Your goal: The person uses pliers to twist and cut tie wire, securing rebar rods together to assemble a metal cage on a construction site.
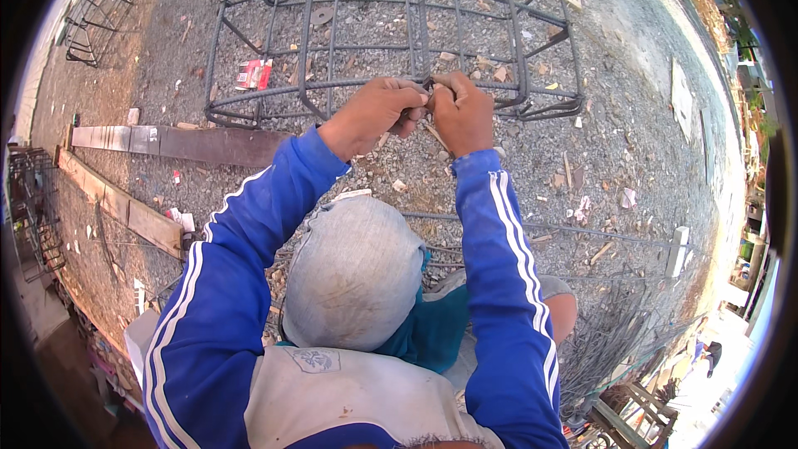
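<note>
Fingertips [413, 100] of my left grip [374, 116] and right grip [463, 120] sit close together, pinching what looks like dark tie wire [429, 83]; from my remote seat I can't be sure. Directly ahead, the steel bar cage [421, 21] stretches beyond them. I judge this as tying its near side; next calls for a firm twist. Left of the grip lie a red-and-white packet [253, 74] and, farther out, a wooden board [125, 204].

The cage of dark grey steel bars [422, 25] lies on the gravel ground [615, 150] — an open, boxy frame of long rods crossed by bent rectangular hoops, its near edge running side to side, its far end cut off by the view.
</note>
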Motion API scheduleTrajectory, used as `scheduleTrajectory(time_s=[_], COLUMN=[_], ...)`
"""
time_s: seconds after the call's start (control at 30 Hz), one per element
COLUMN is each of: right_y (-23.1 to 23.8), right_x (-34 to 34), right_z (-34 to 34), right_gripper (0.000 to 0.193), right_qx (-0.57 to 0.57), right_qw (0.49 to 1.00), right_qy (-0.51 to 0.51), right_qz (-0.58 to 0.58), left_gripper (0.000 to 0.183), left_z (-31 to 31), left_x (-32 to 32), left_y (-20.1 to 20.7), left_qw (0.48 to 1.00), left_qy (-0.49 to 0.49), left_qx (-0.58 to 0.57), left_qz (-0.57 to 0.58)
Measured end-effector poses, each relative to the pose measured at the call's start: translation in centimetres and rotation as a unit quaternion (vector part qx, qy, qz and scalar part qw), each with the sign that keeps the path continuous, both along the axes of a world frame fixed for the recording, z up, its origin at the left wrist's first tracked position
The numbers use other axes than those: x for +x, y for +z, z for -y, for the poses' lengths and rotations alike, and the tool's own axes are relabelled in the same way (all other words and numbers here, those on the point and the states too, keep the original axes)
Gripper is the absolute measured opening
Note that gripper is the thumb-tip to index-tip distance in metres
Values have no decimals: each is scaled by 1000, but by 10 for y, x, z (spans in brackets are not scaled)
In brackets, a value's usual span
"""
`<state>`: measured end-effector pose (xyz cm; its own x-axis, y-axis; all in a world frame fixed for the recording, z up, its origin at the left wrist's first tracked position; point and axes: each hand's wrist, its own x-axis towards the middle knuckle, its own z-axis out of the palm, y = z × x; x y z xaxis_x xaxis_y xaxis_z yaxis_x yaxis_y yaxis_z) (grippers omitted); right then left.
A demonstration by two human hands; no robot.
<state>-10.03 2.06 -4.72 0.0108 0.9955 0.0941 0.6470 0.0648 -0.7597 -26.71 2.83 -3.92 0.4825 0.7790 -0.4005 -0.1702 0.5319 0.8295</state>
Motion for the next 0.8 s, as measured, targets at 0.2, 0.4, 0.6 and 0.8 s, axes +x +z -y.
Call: scheduleTrajectory(time_s=[0.2,0.4,0.6,0.8], right_y=[-21,-38,-40,-31], right_x=[-17,-17,-19,-28], right_z=[15,15,13,15], right_gripper=[10,16,18,18], right_qx=[88,104,110,63], right_qw=[981,981,975,967], right_qy=[-106,-128,-113,-157], right_qz=[-136,-102,-153,-191], left_gripper=[21,18,21,21], left_z=[-29,-60,-97,-100], left_x=[-17,-22,-23,-15], left_y=[9,29,10,-20], left_qw=[997,904,742,837], left_qy=[-64,-209,-222,-250], left_qx=[-7,249,519,379], left_qz=[-32,-279,-362,-305])
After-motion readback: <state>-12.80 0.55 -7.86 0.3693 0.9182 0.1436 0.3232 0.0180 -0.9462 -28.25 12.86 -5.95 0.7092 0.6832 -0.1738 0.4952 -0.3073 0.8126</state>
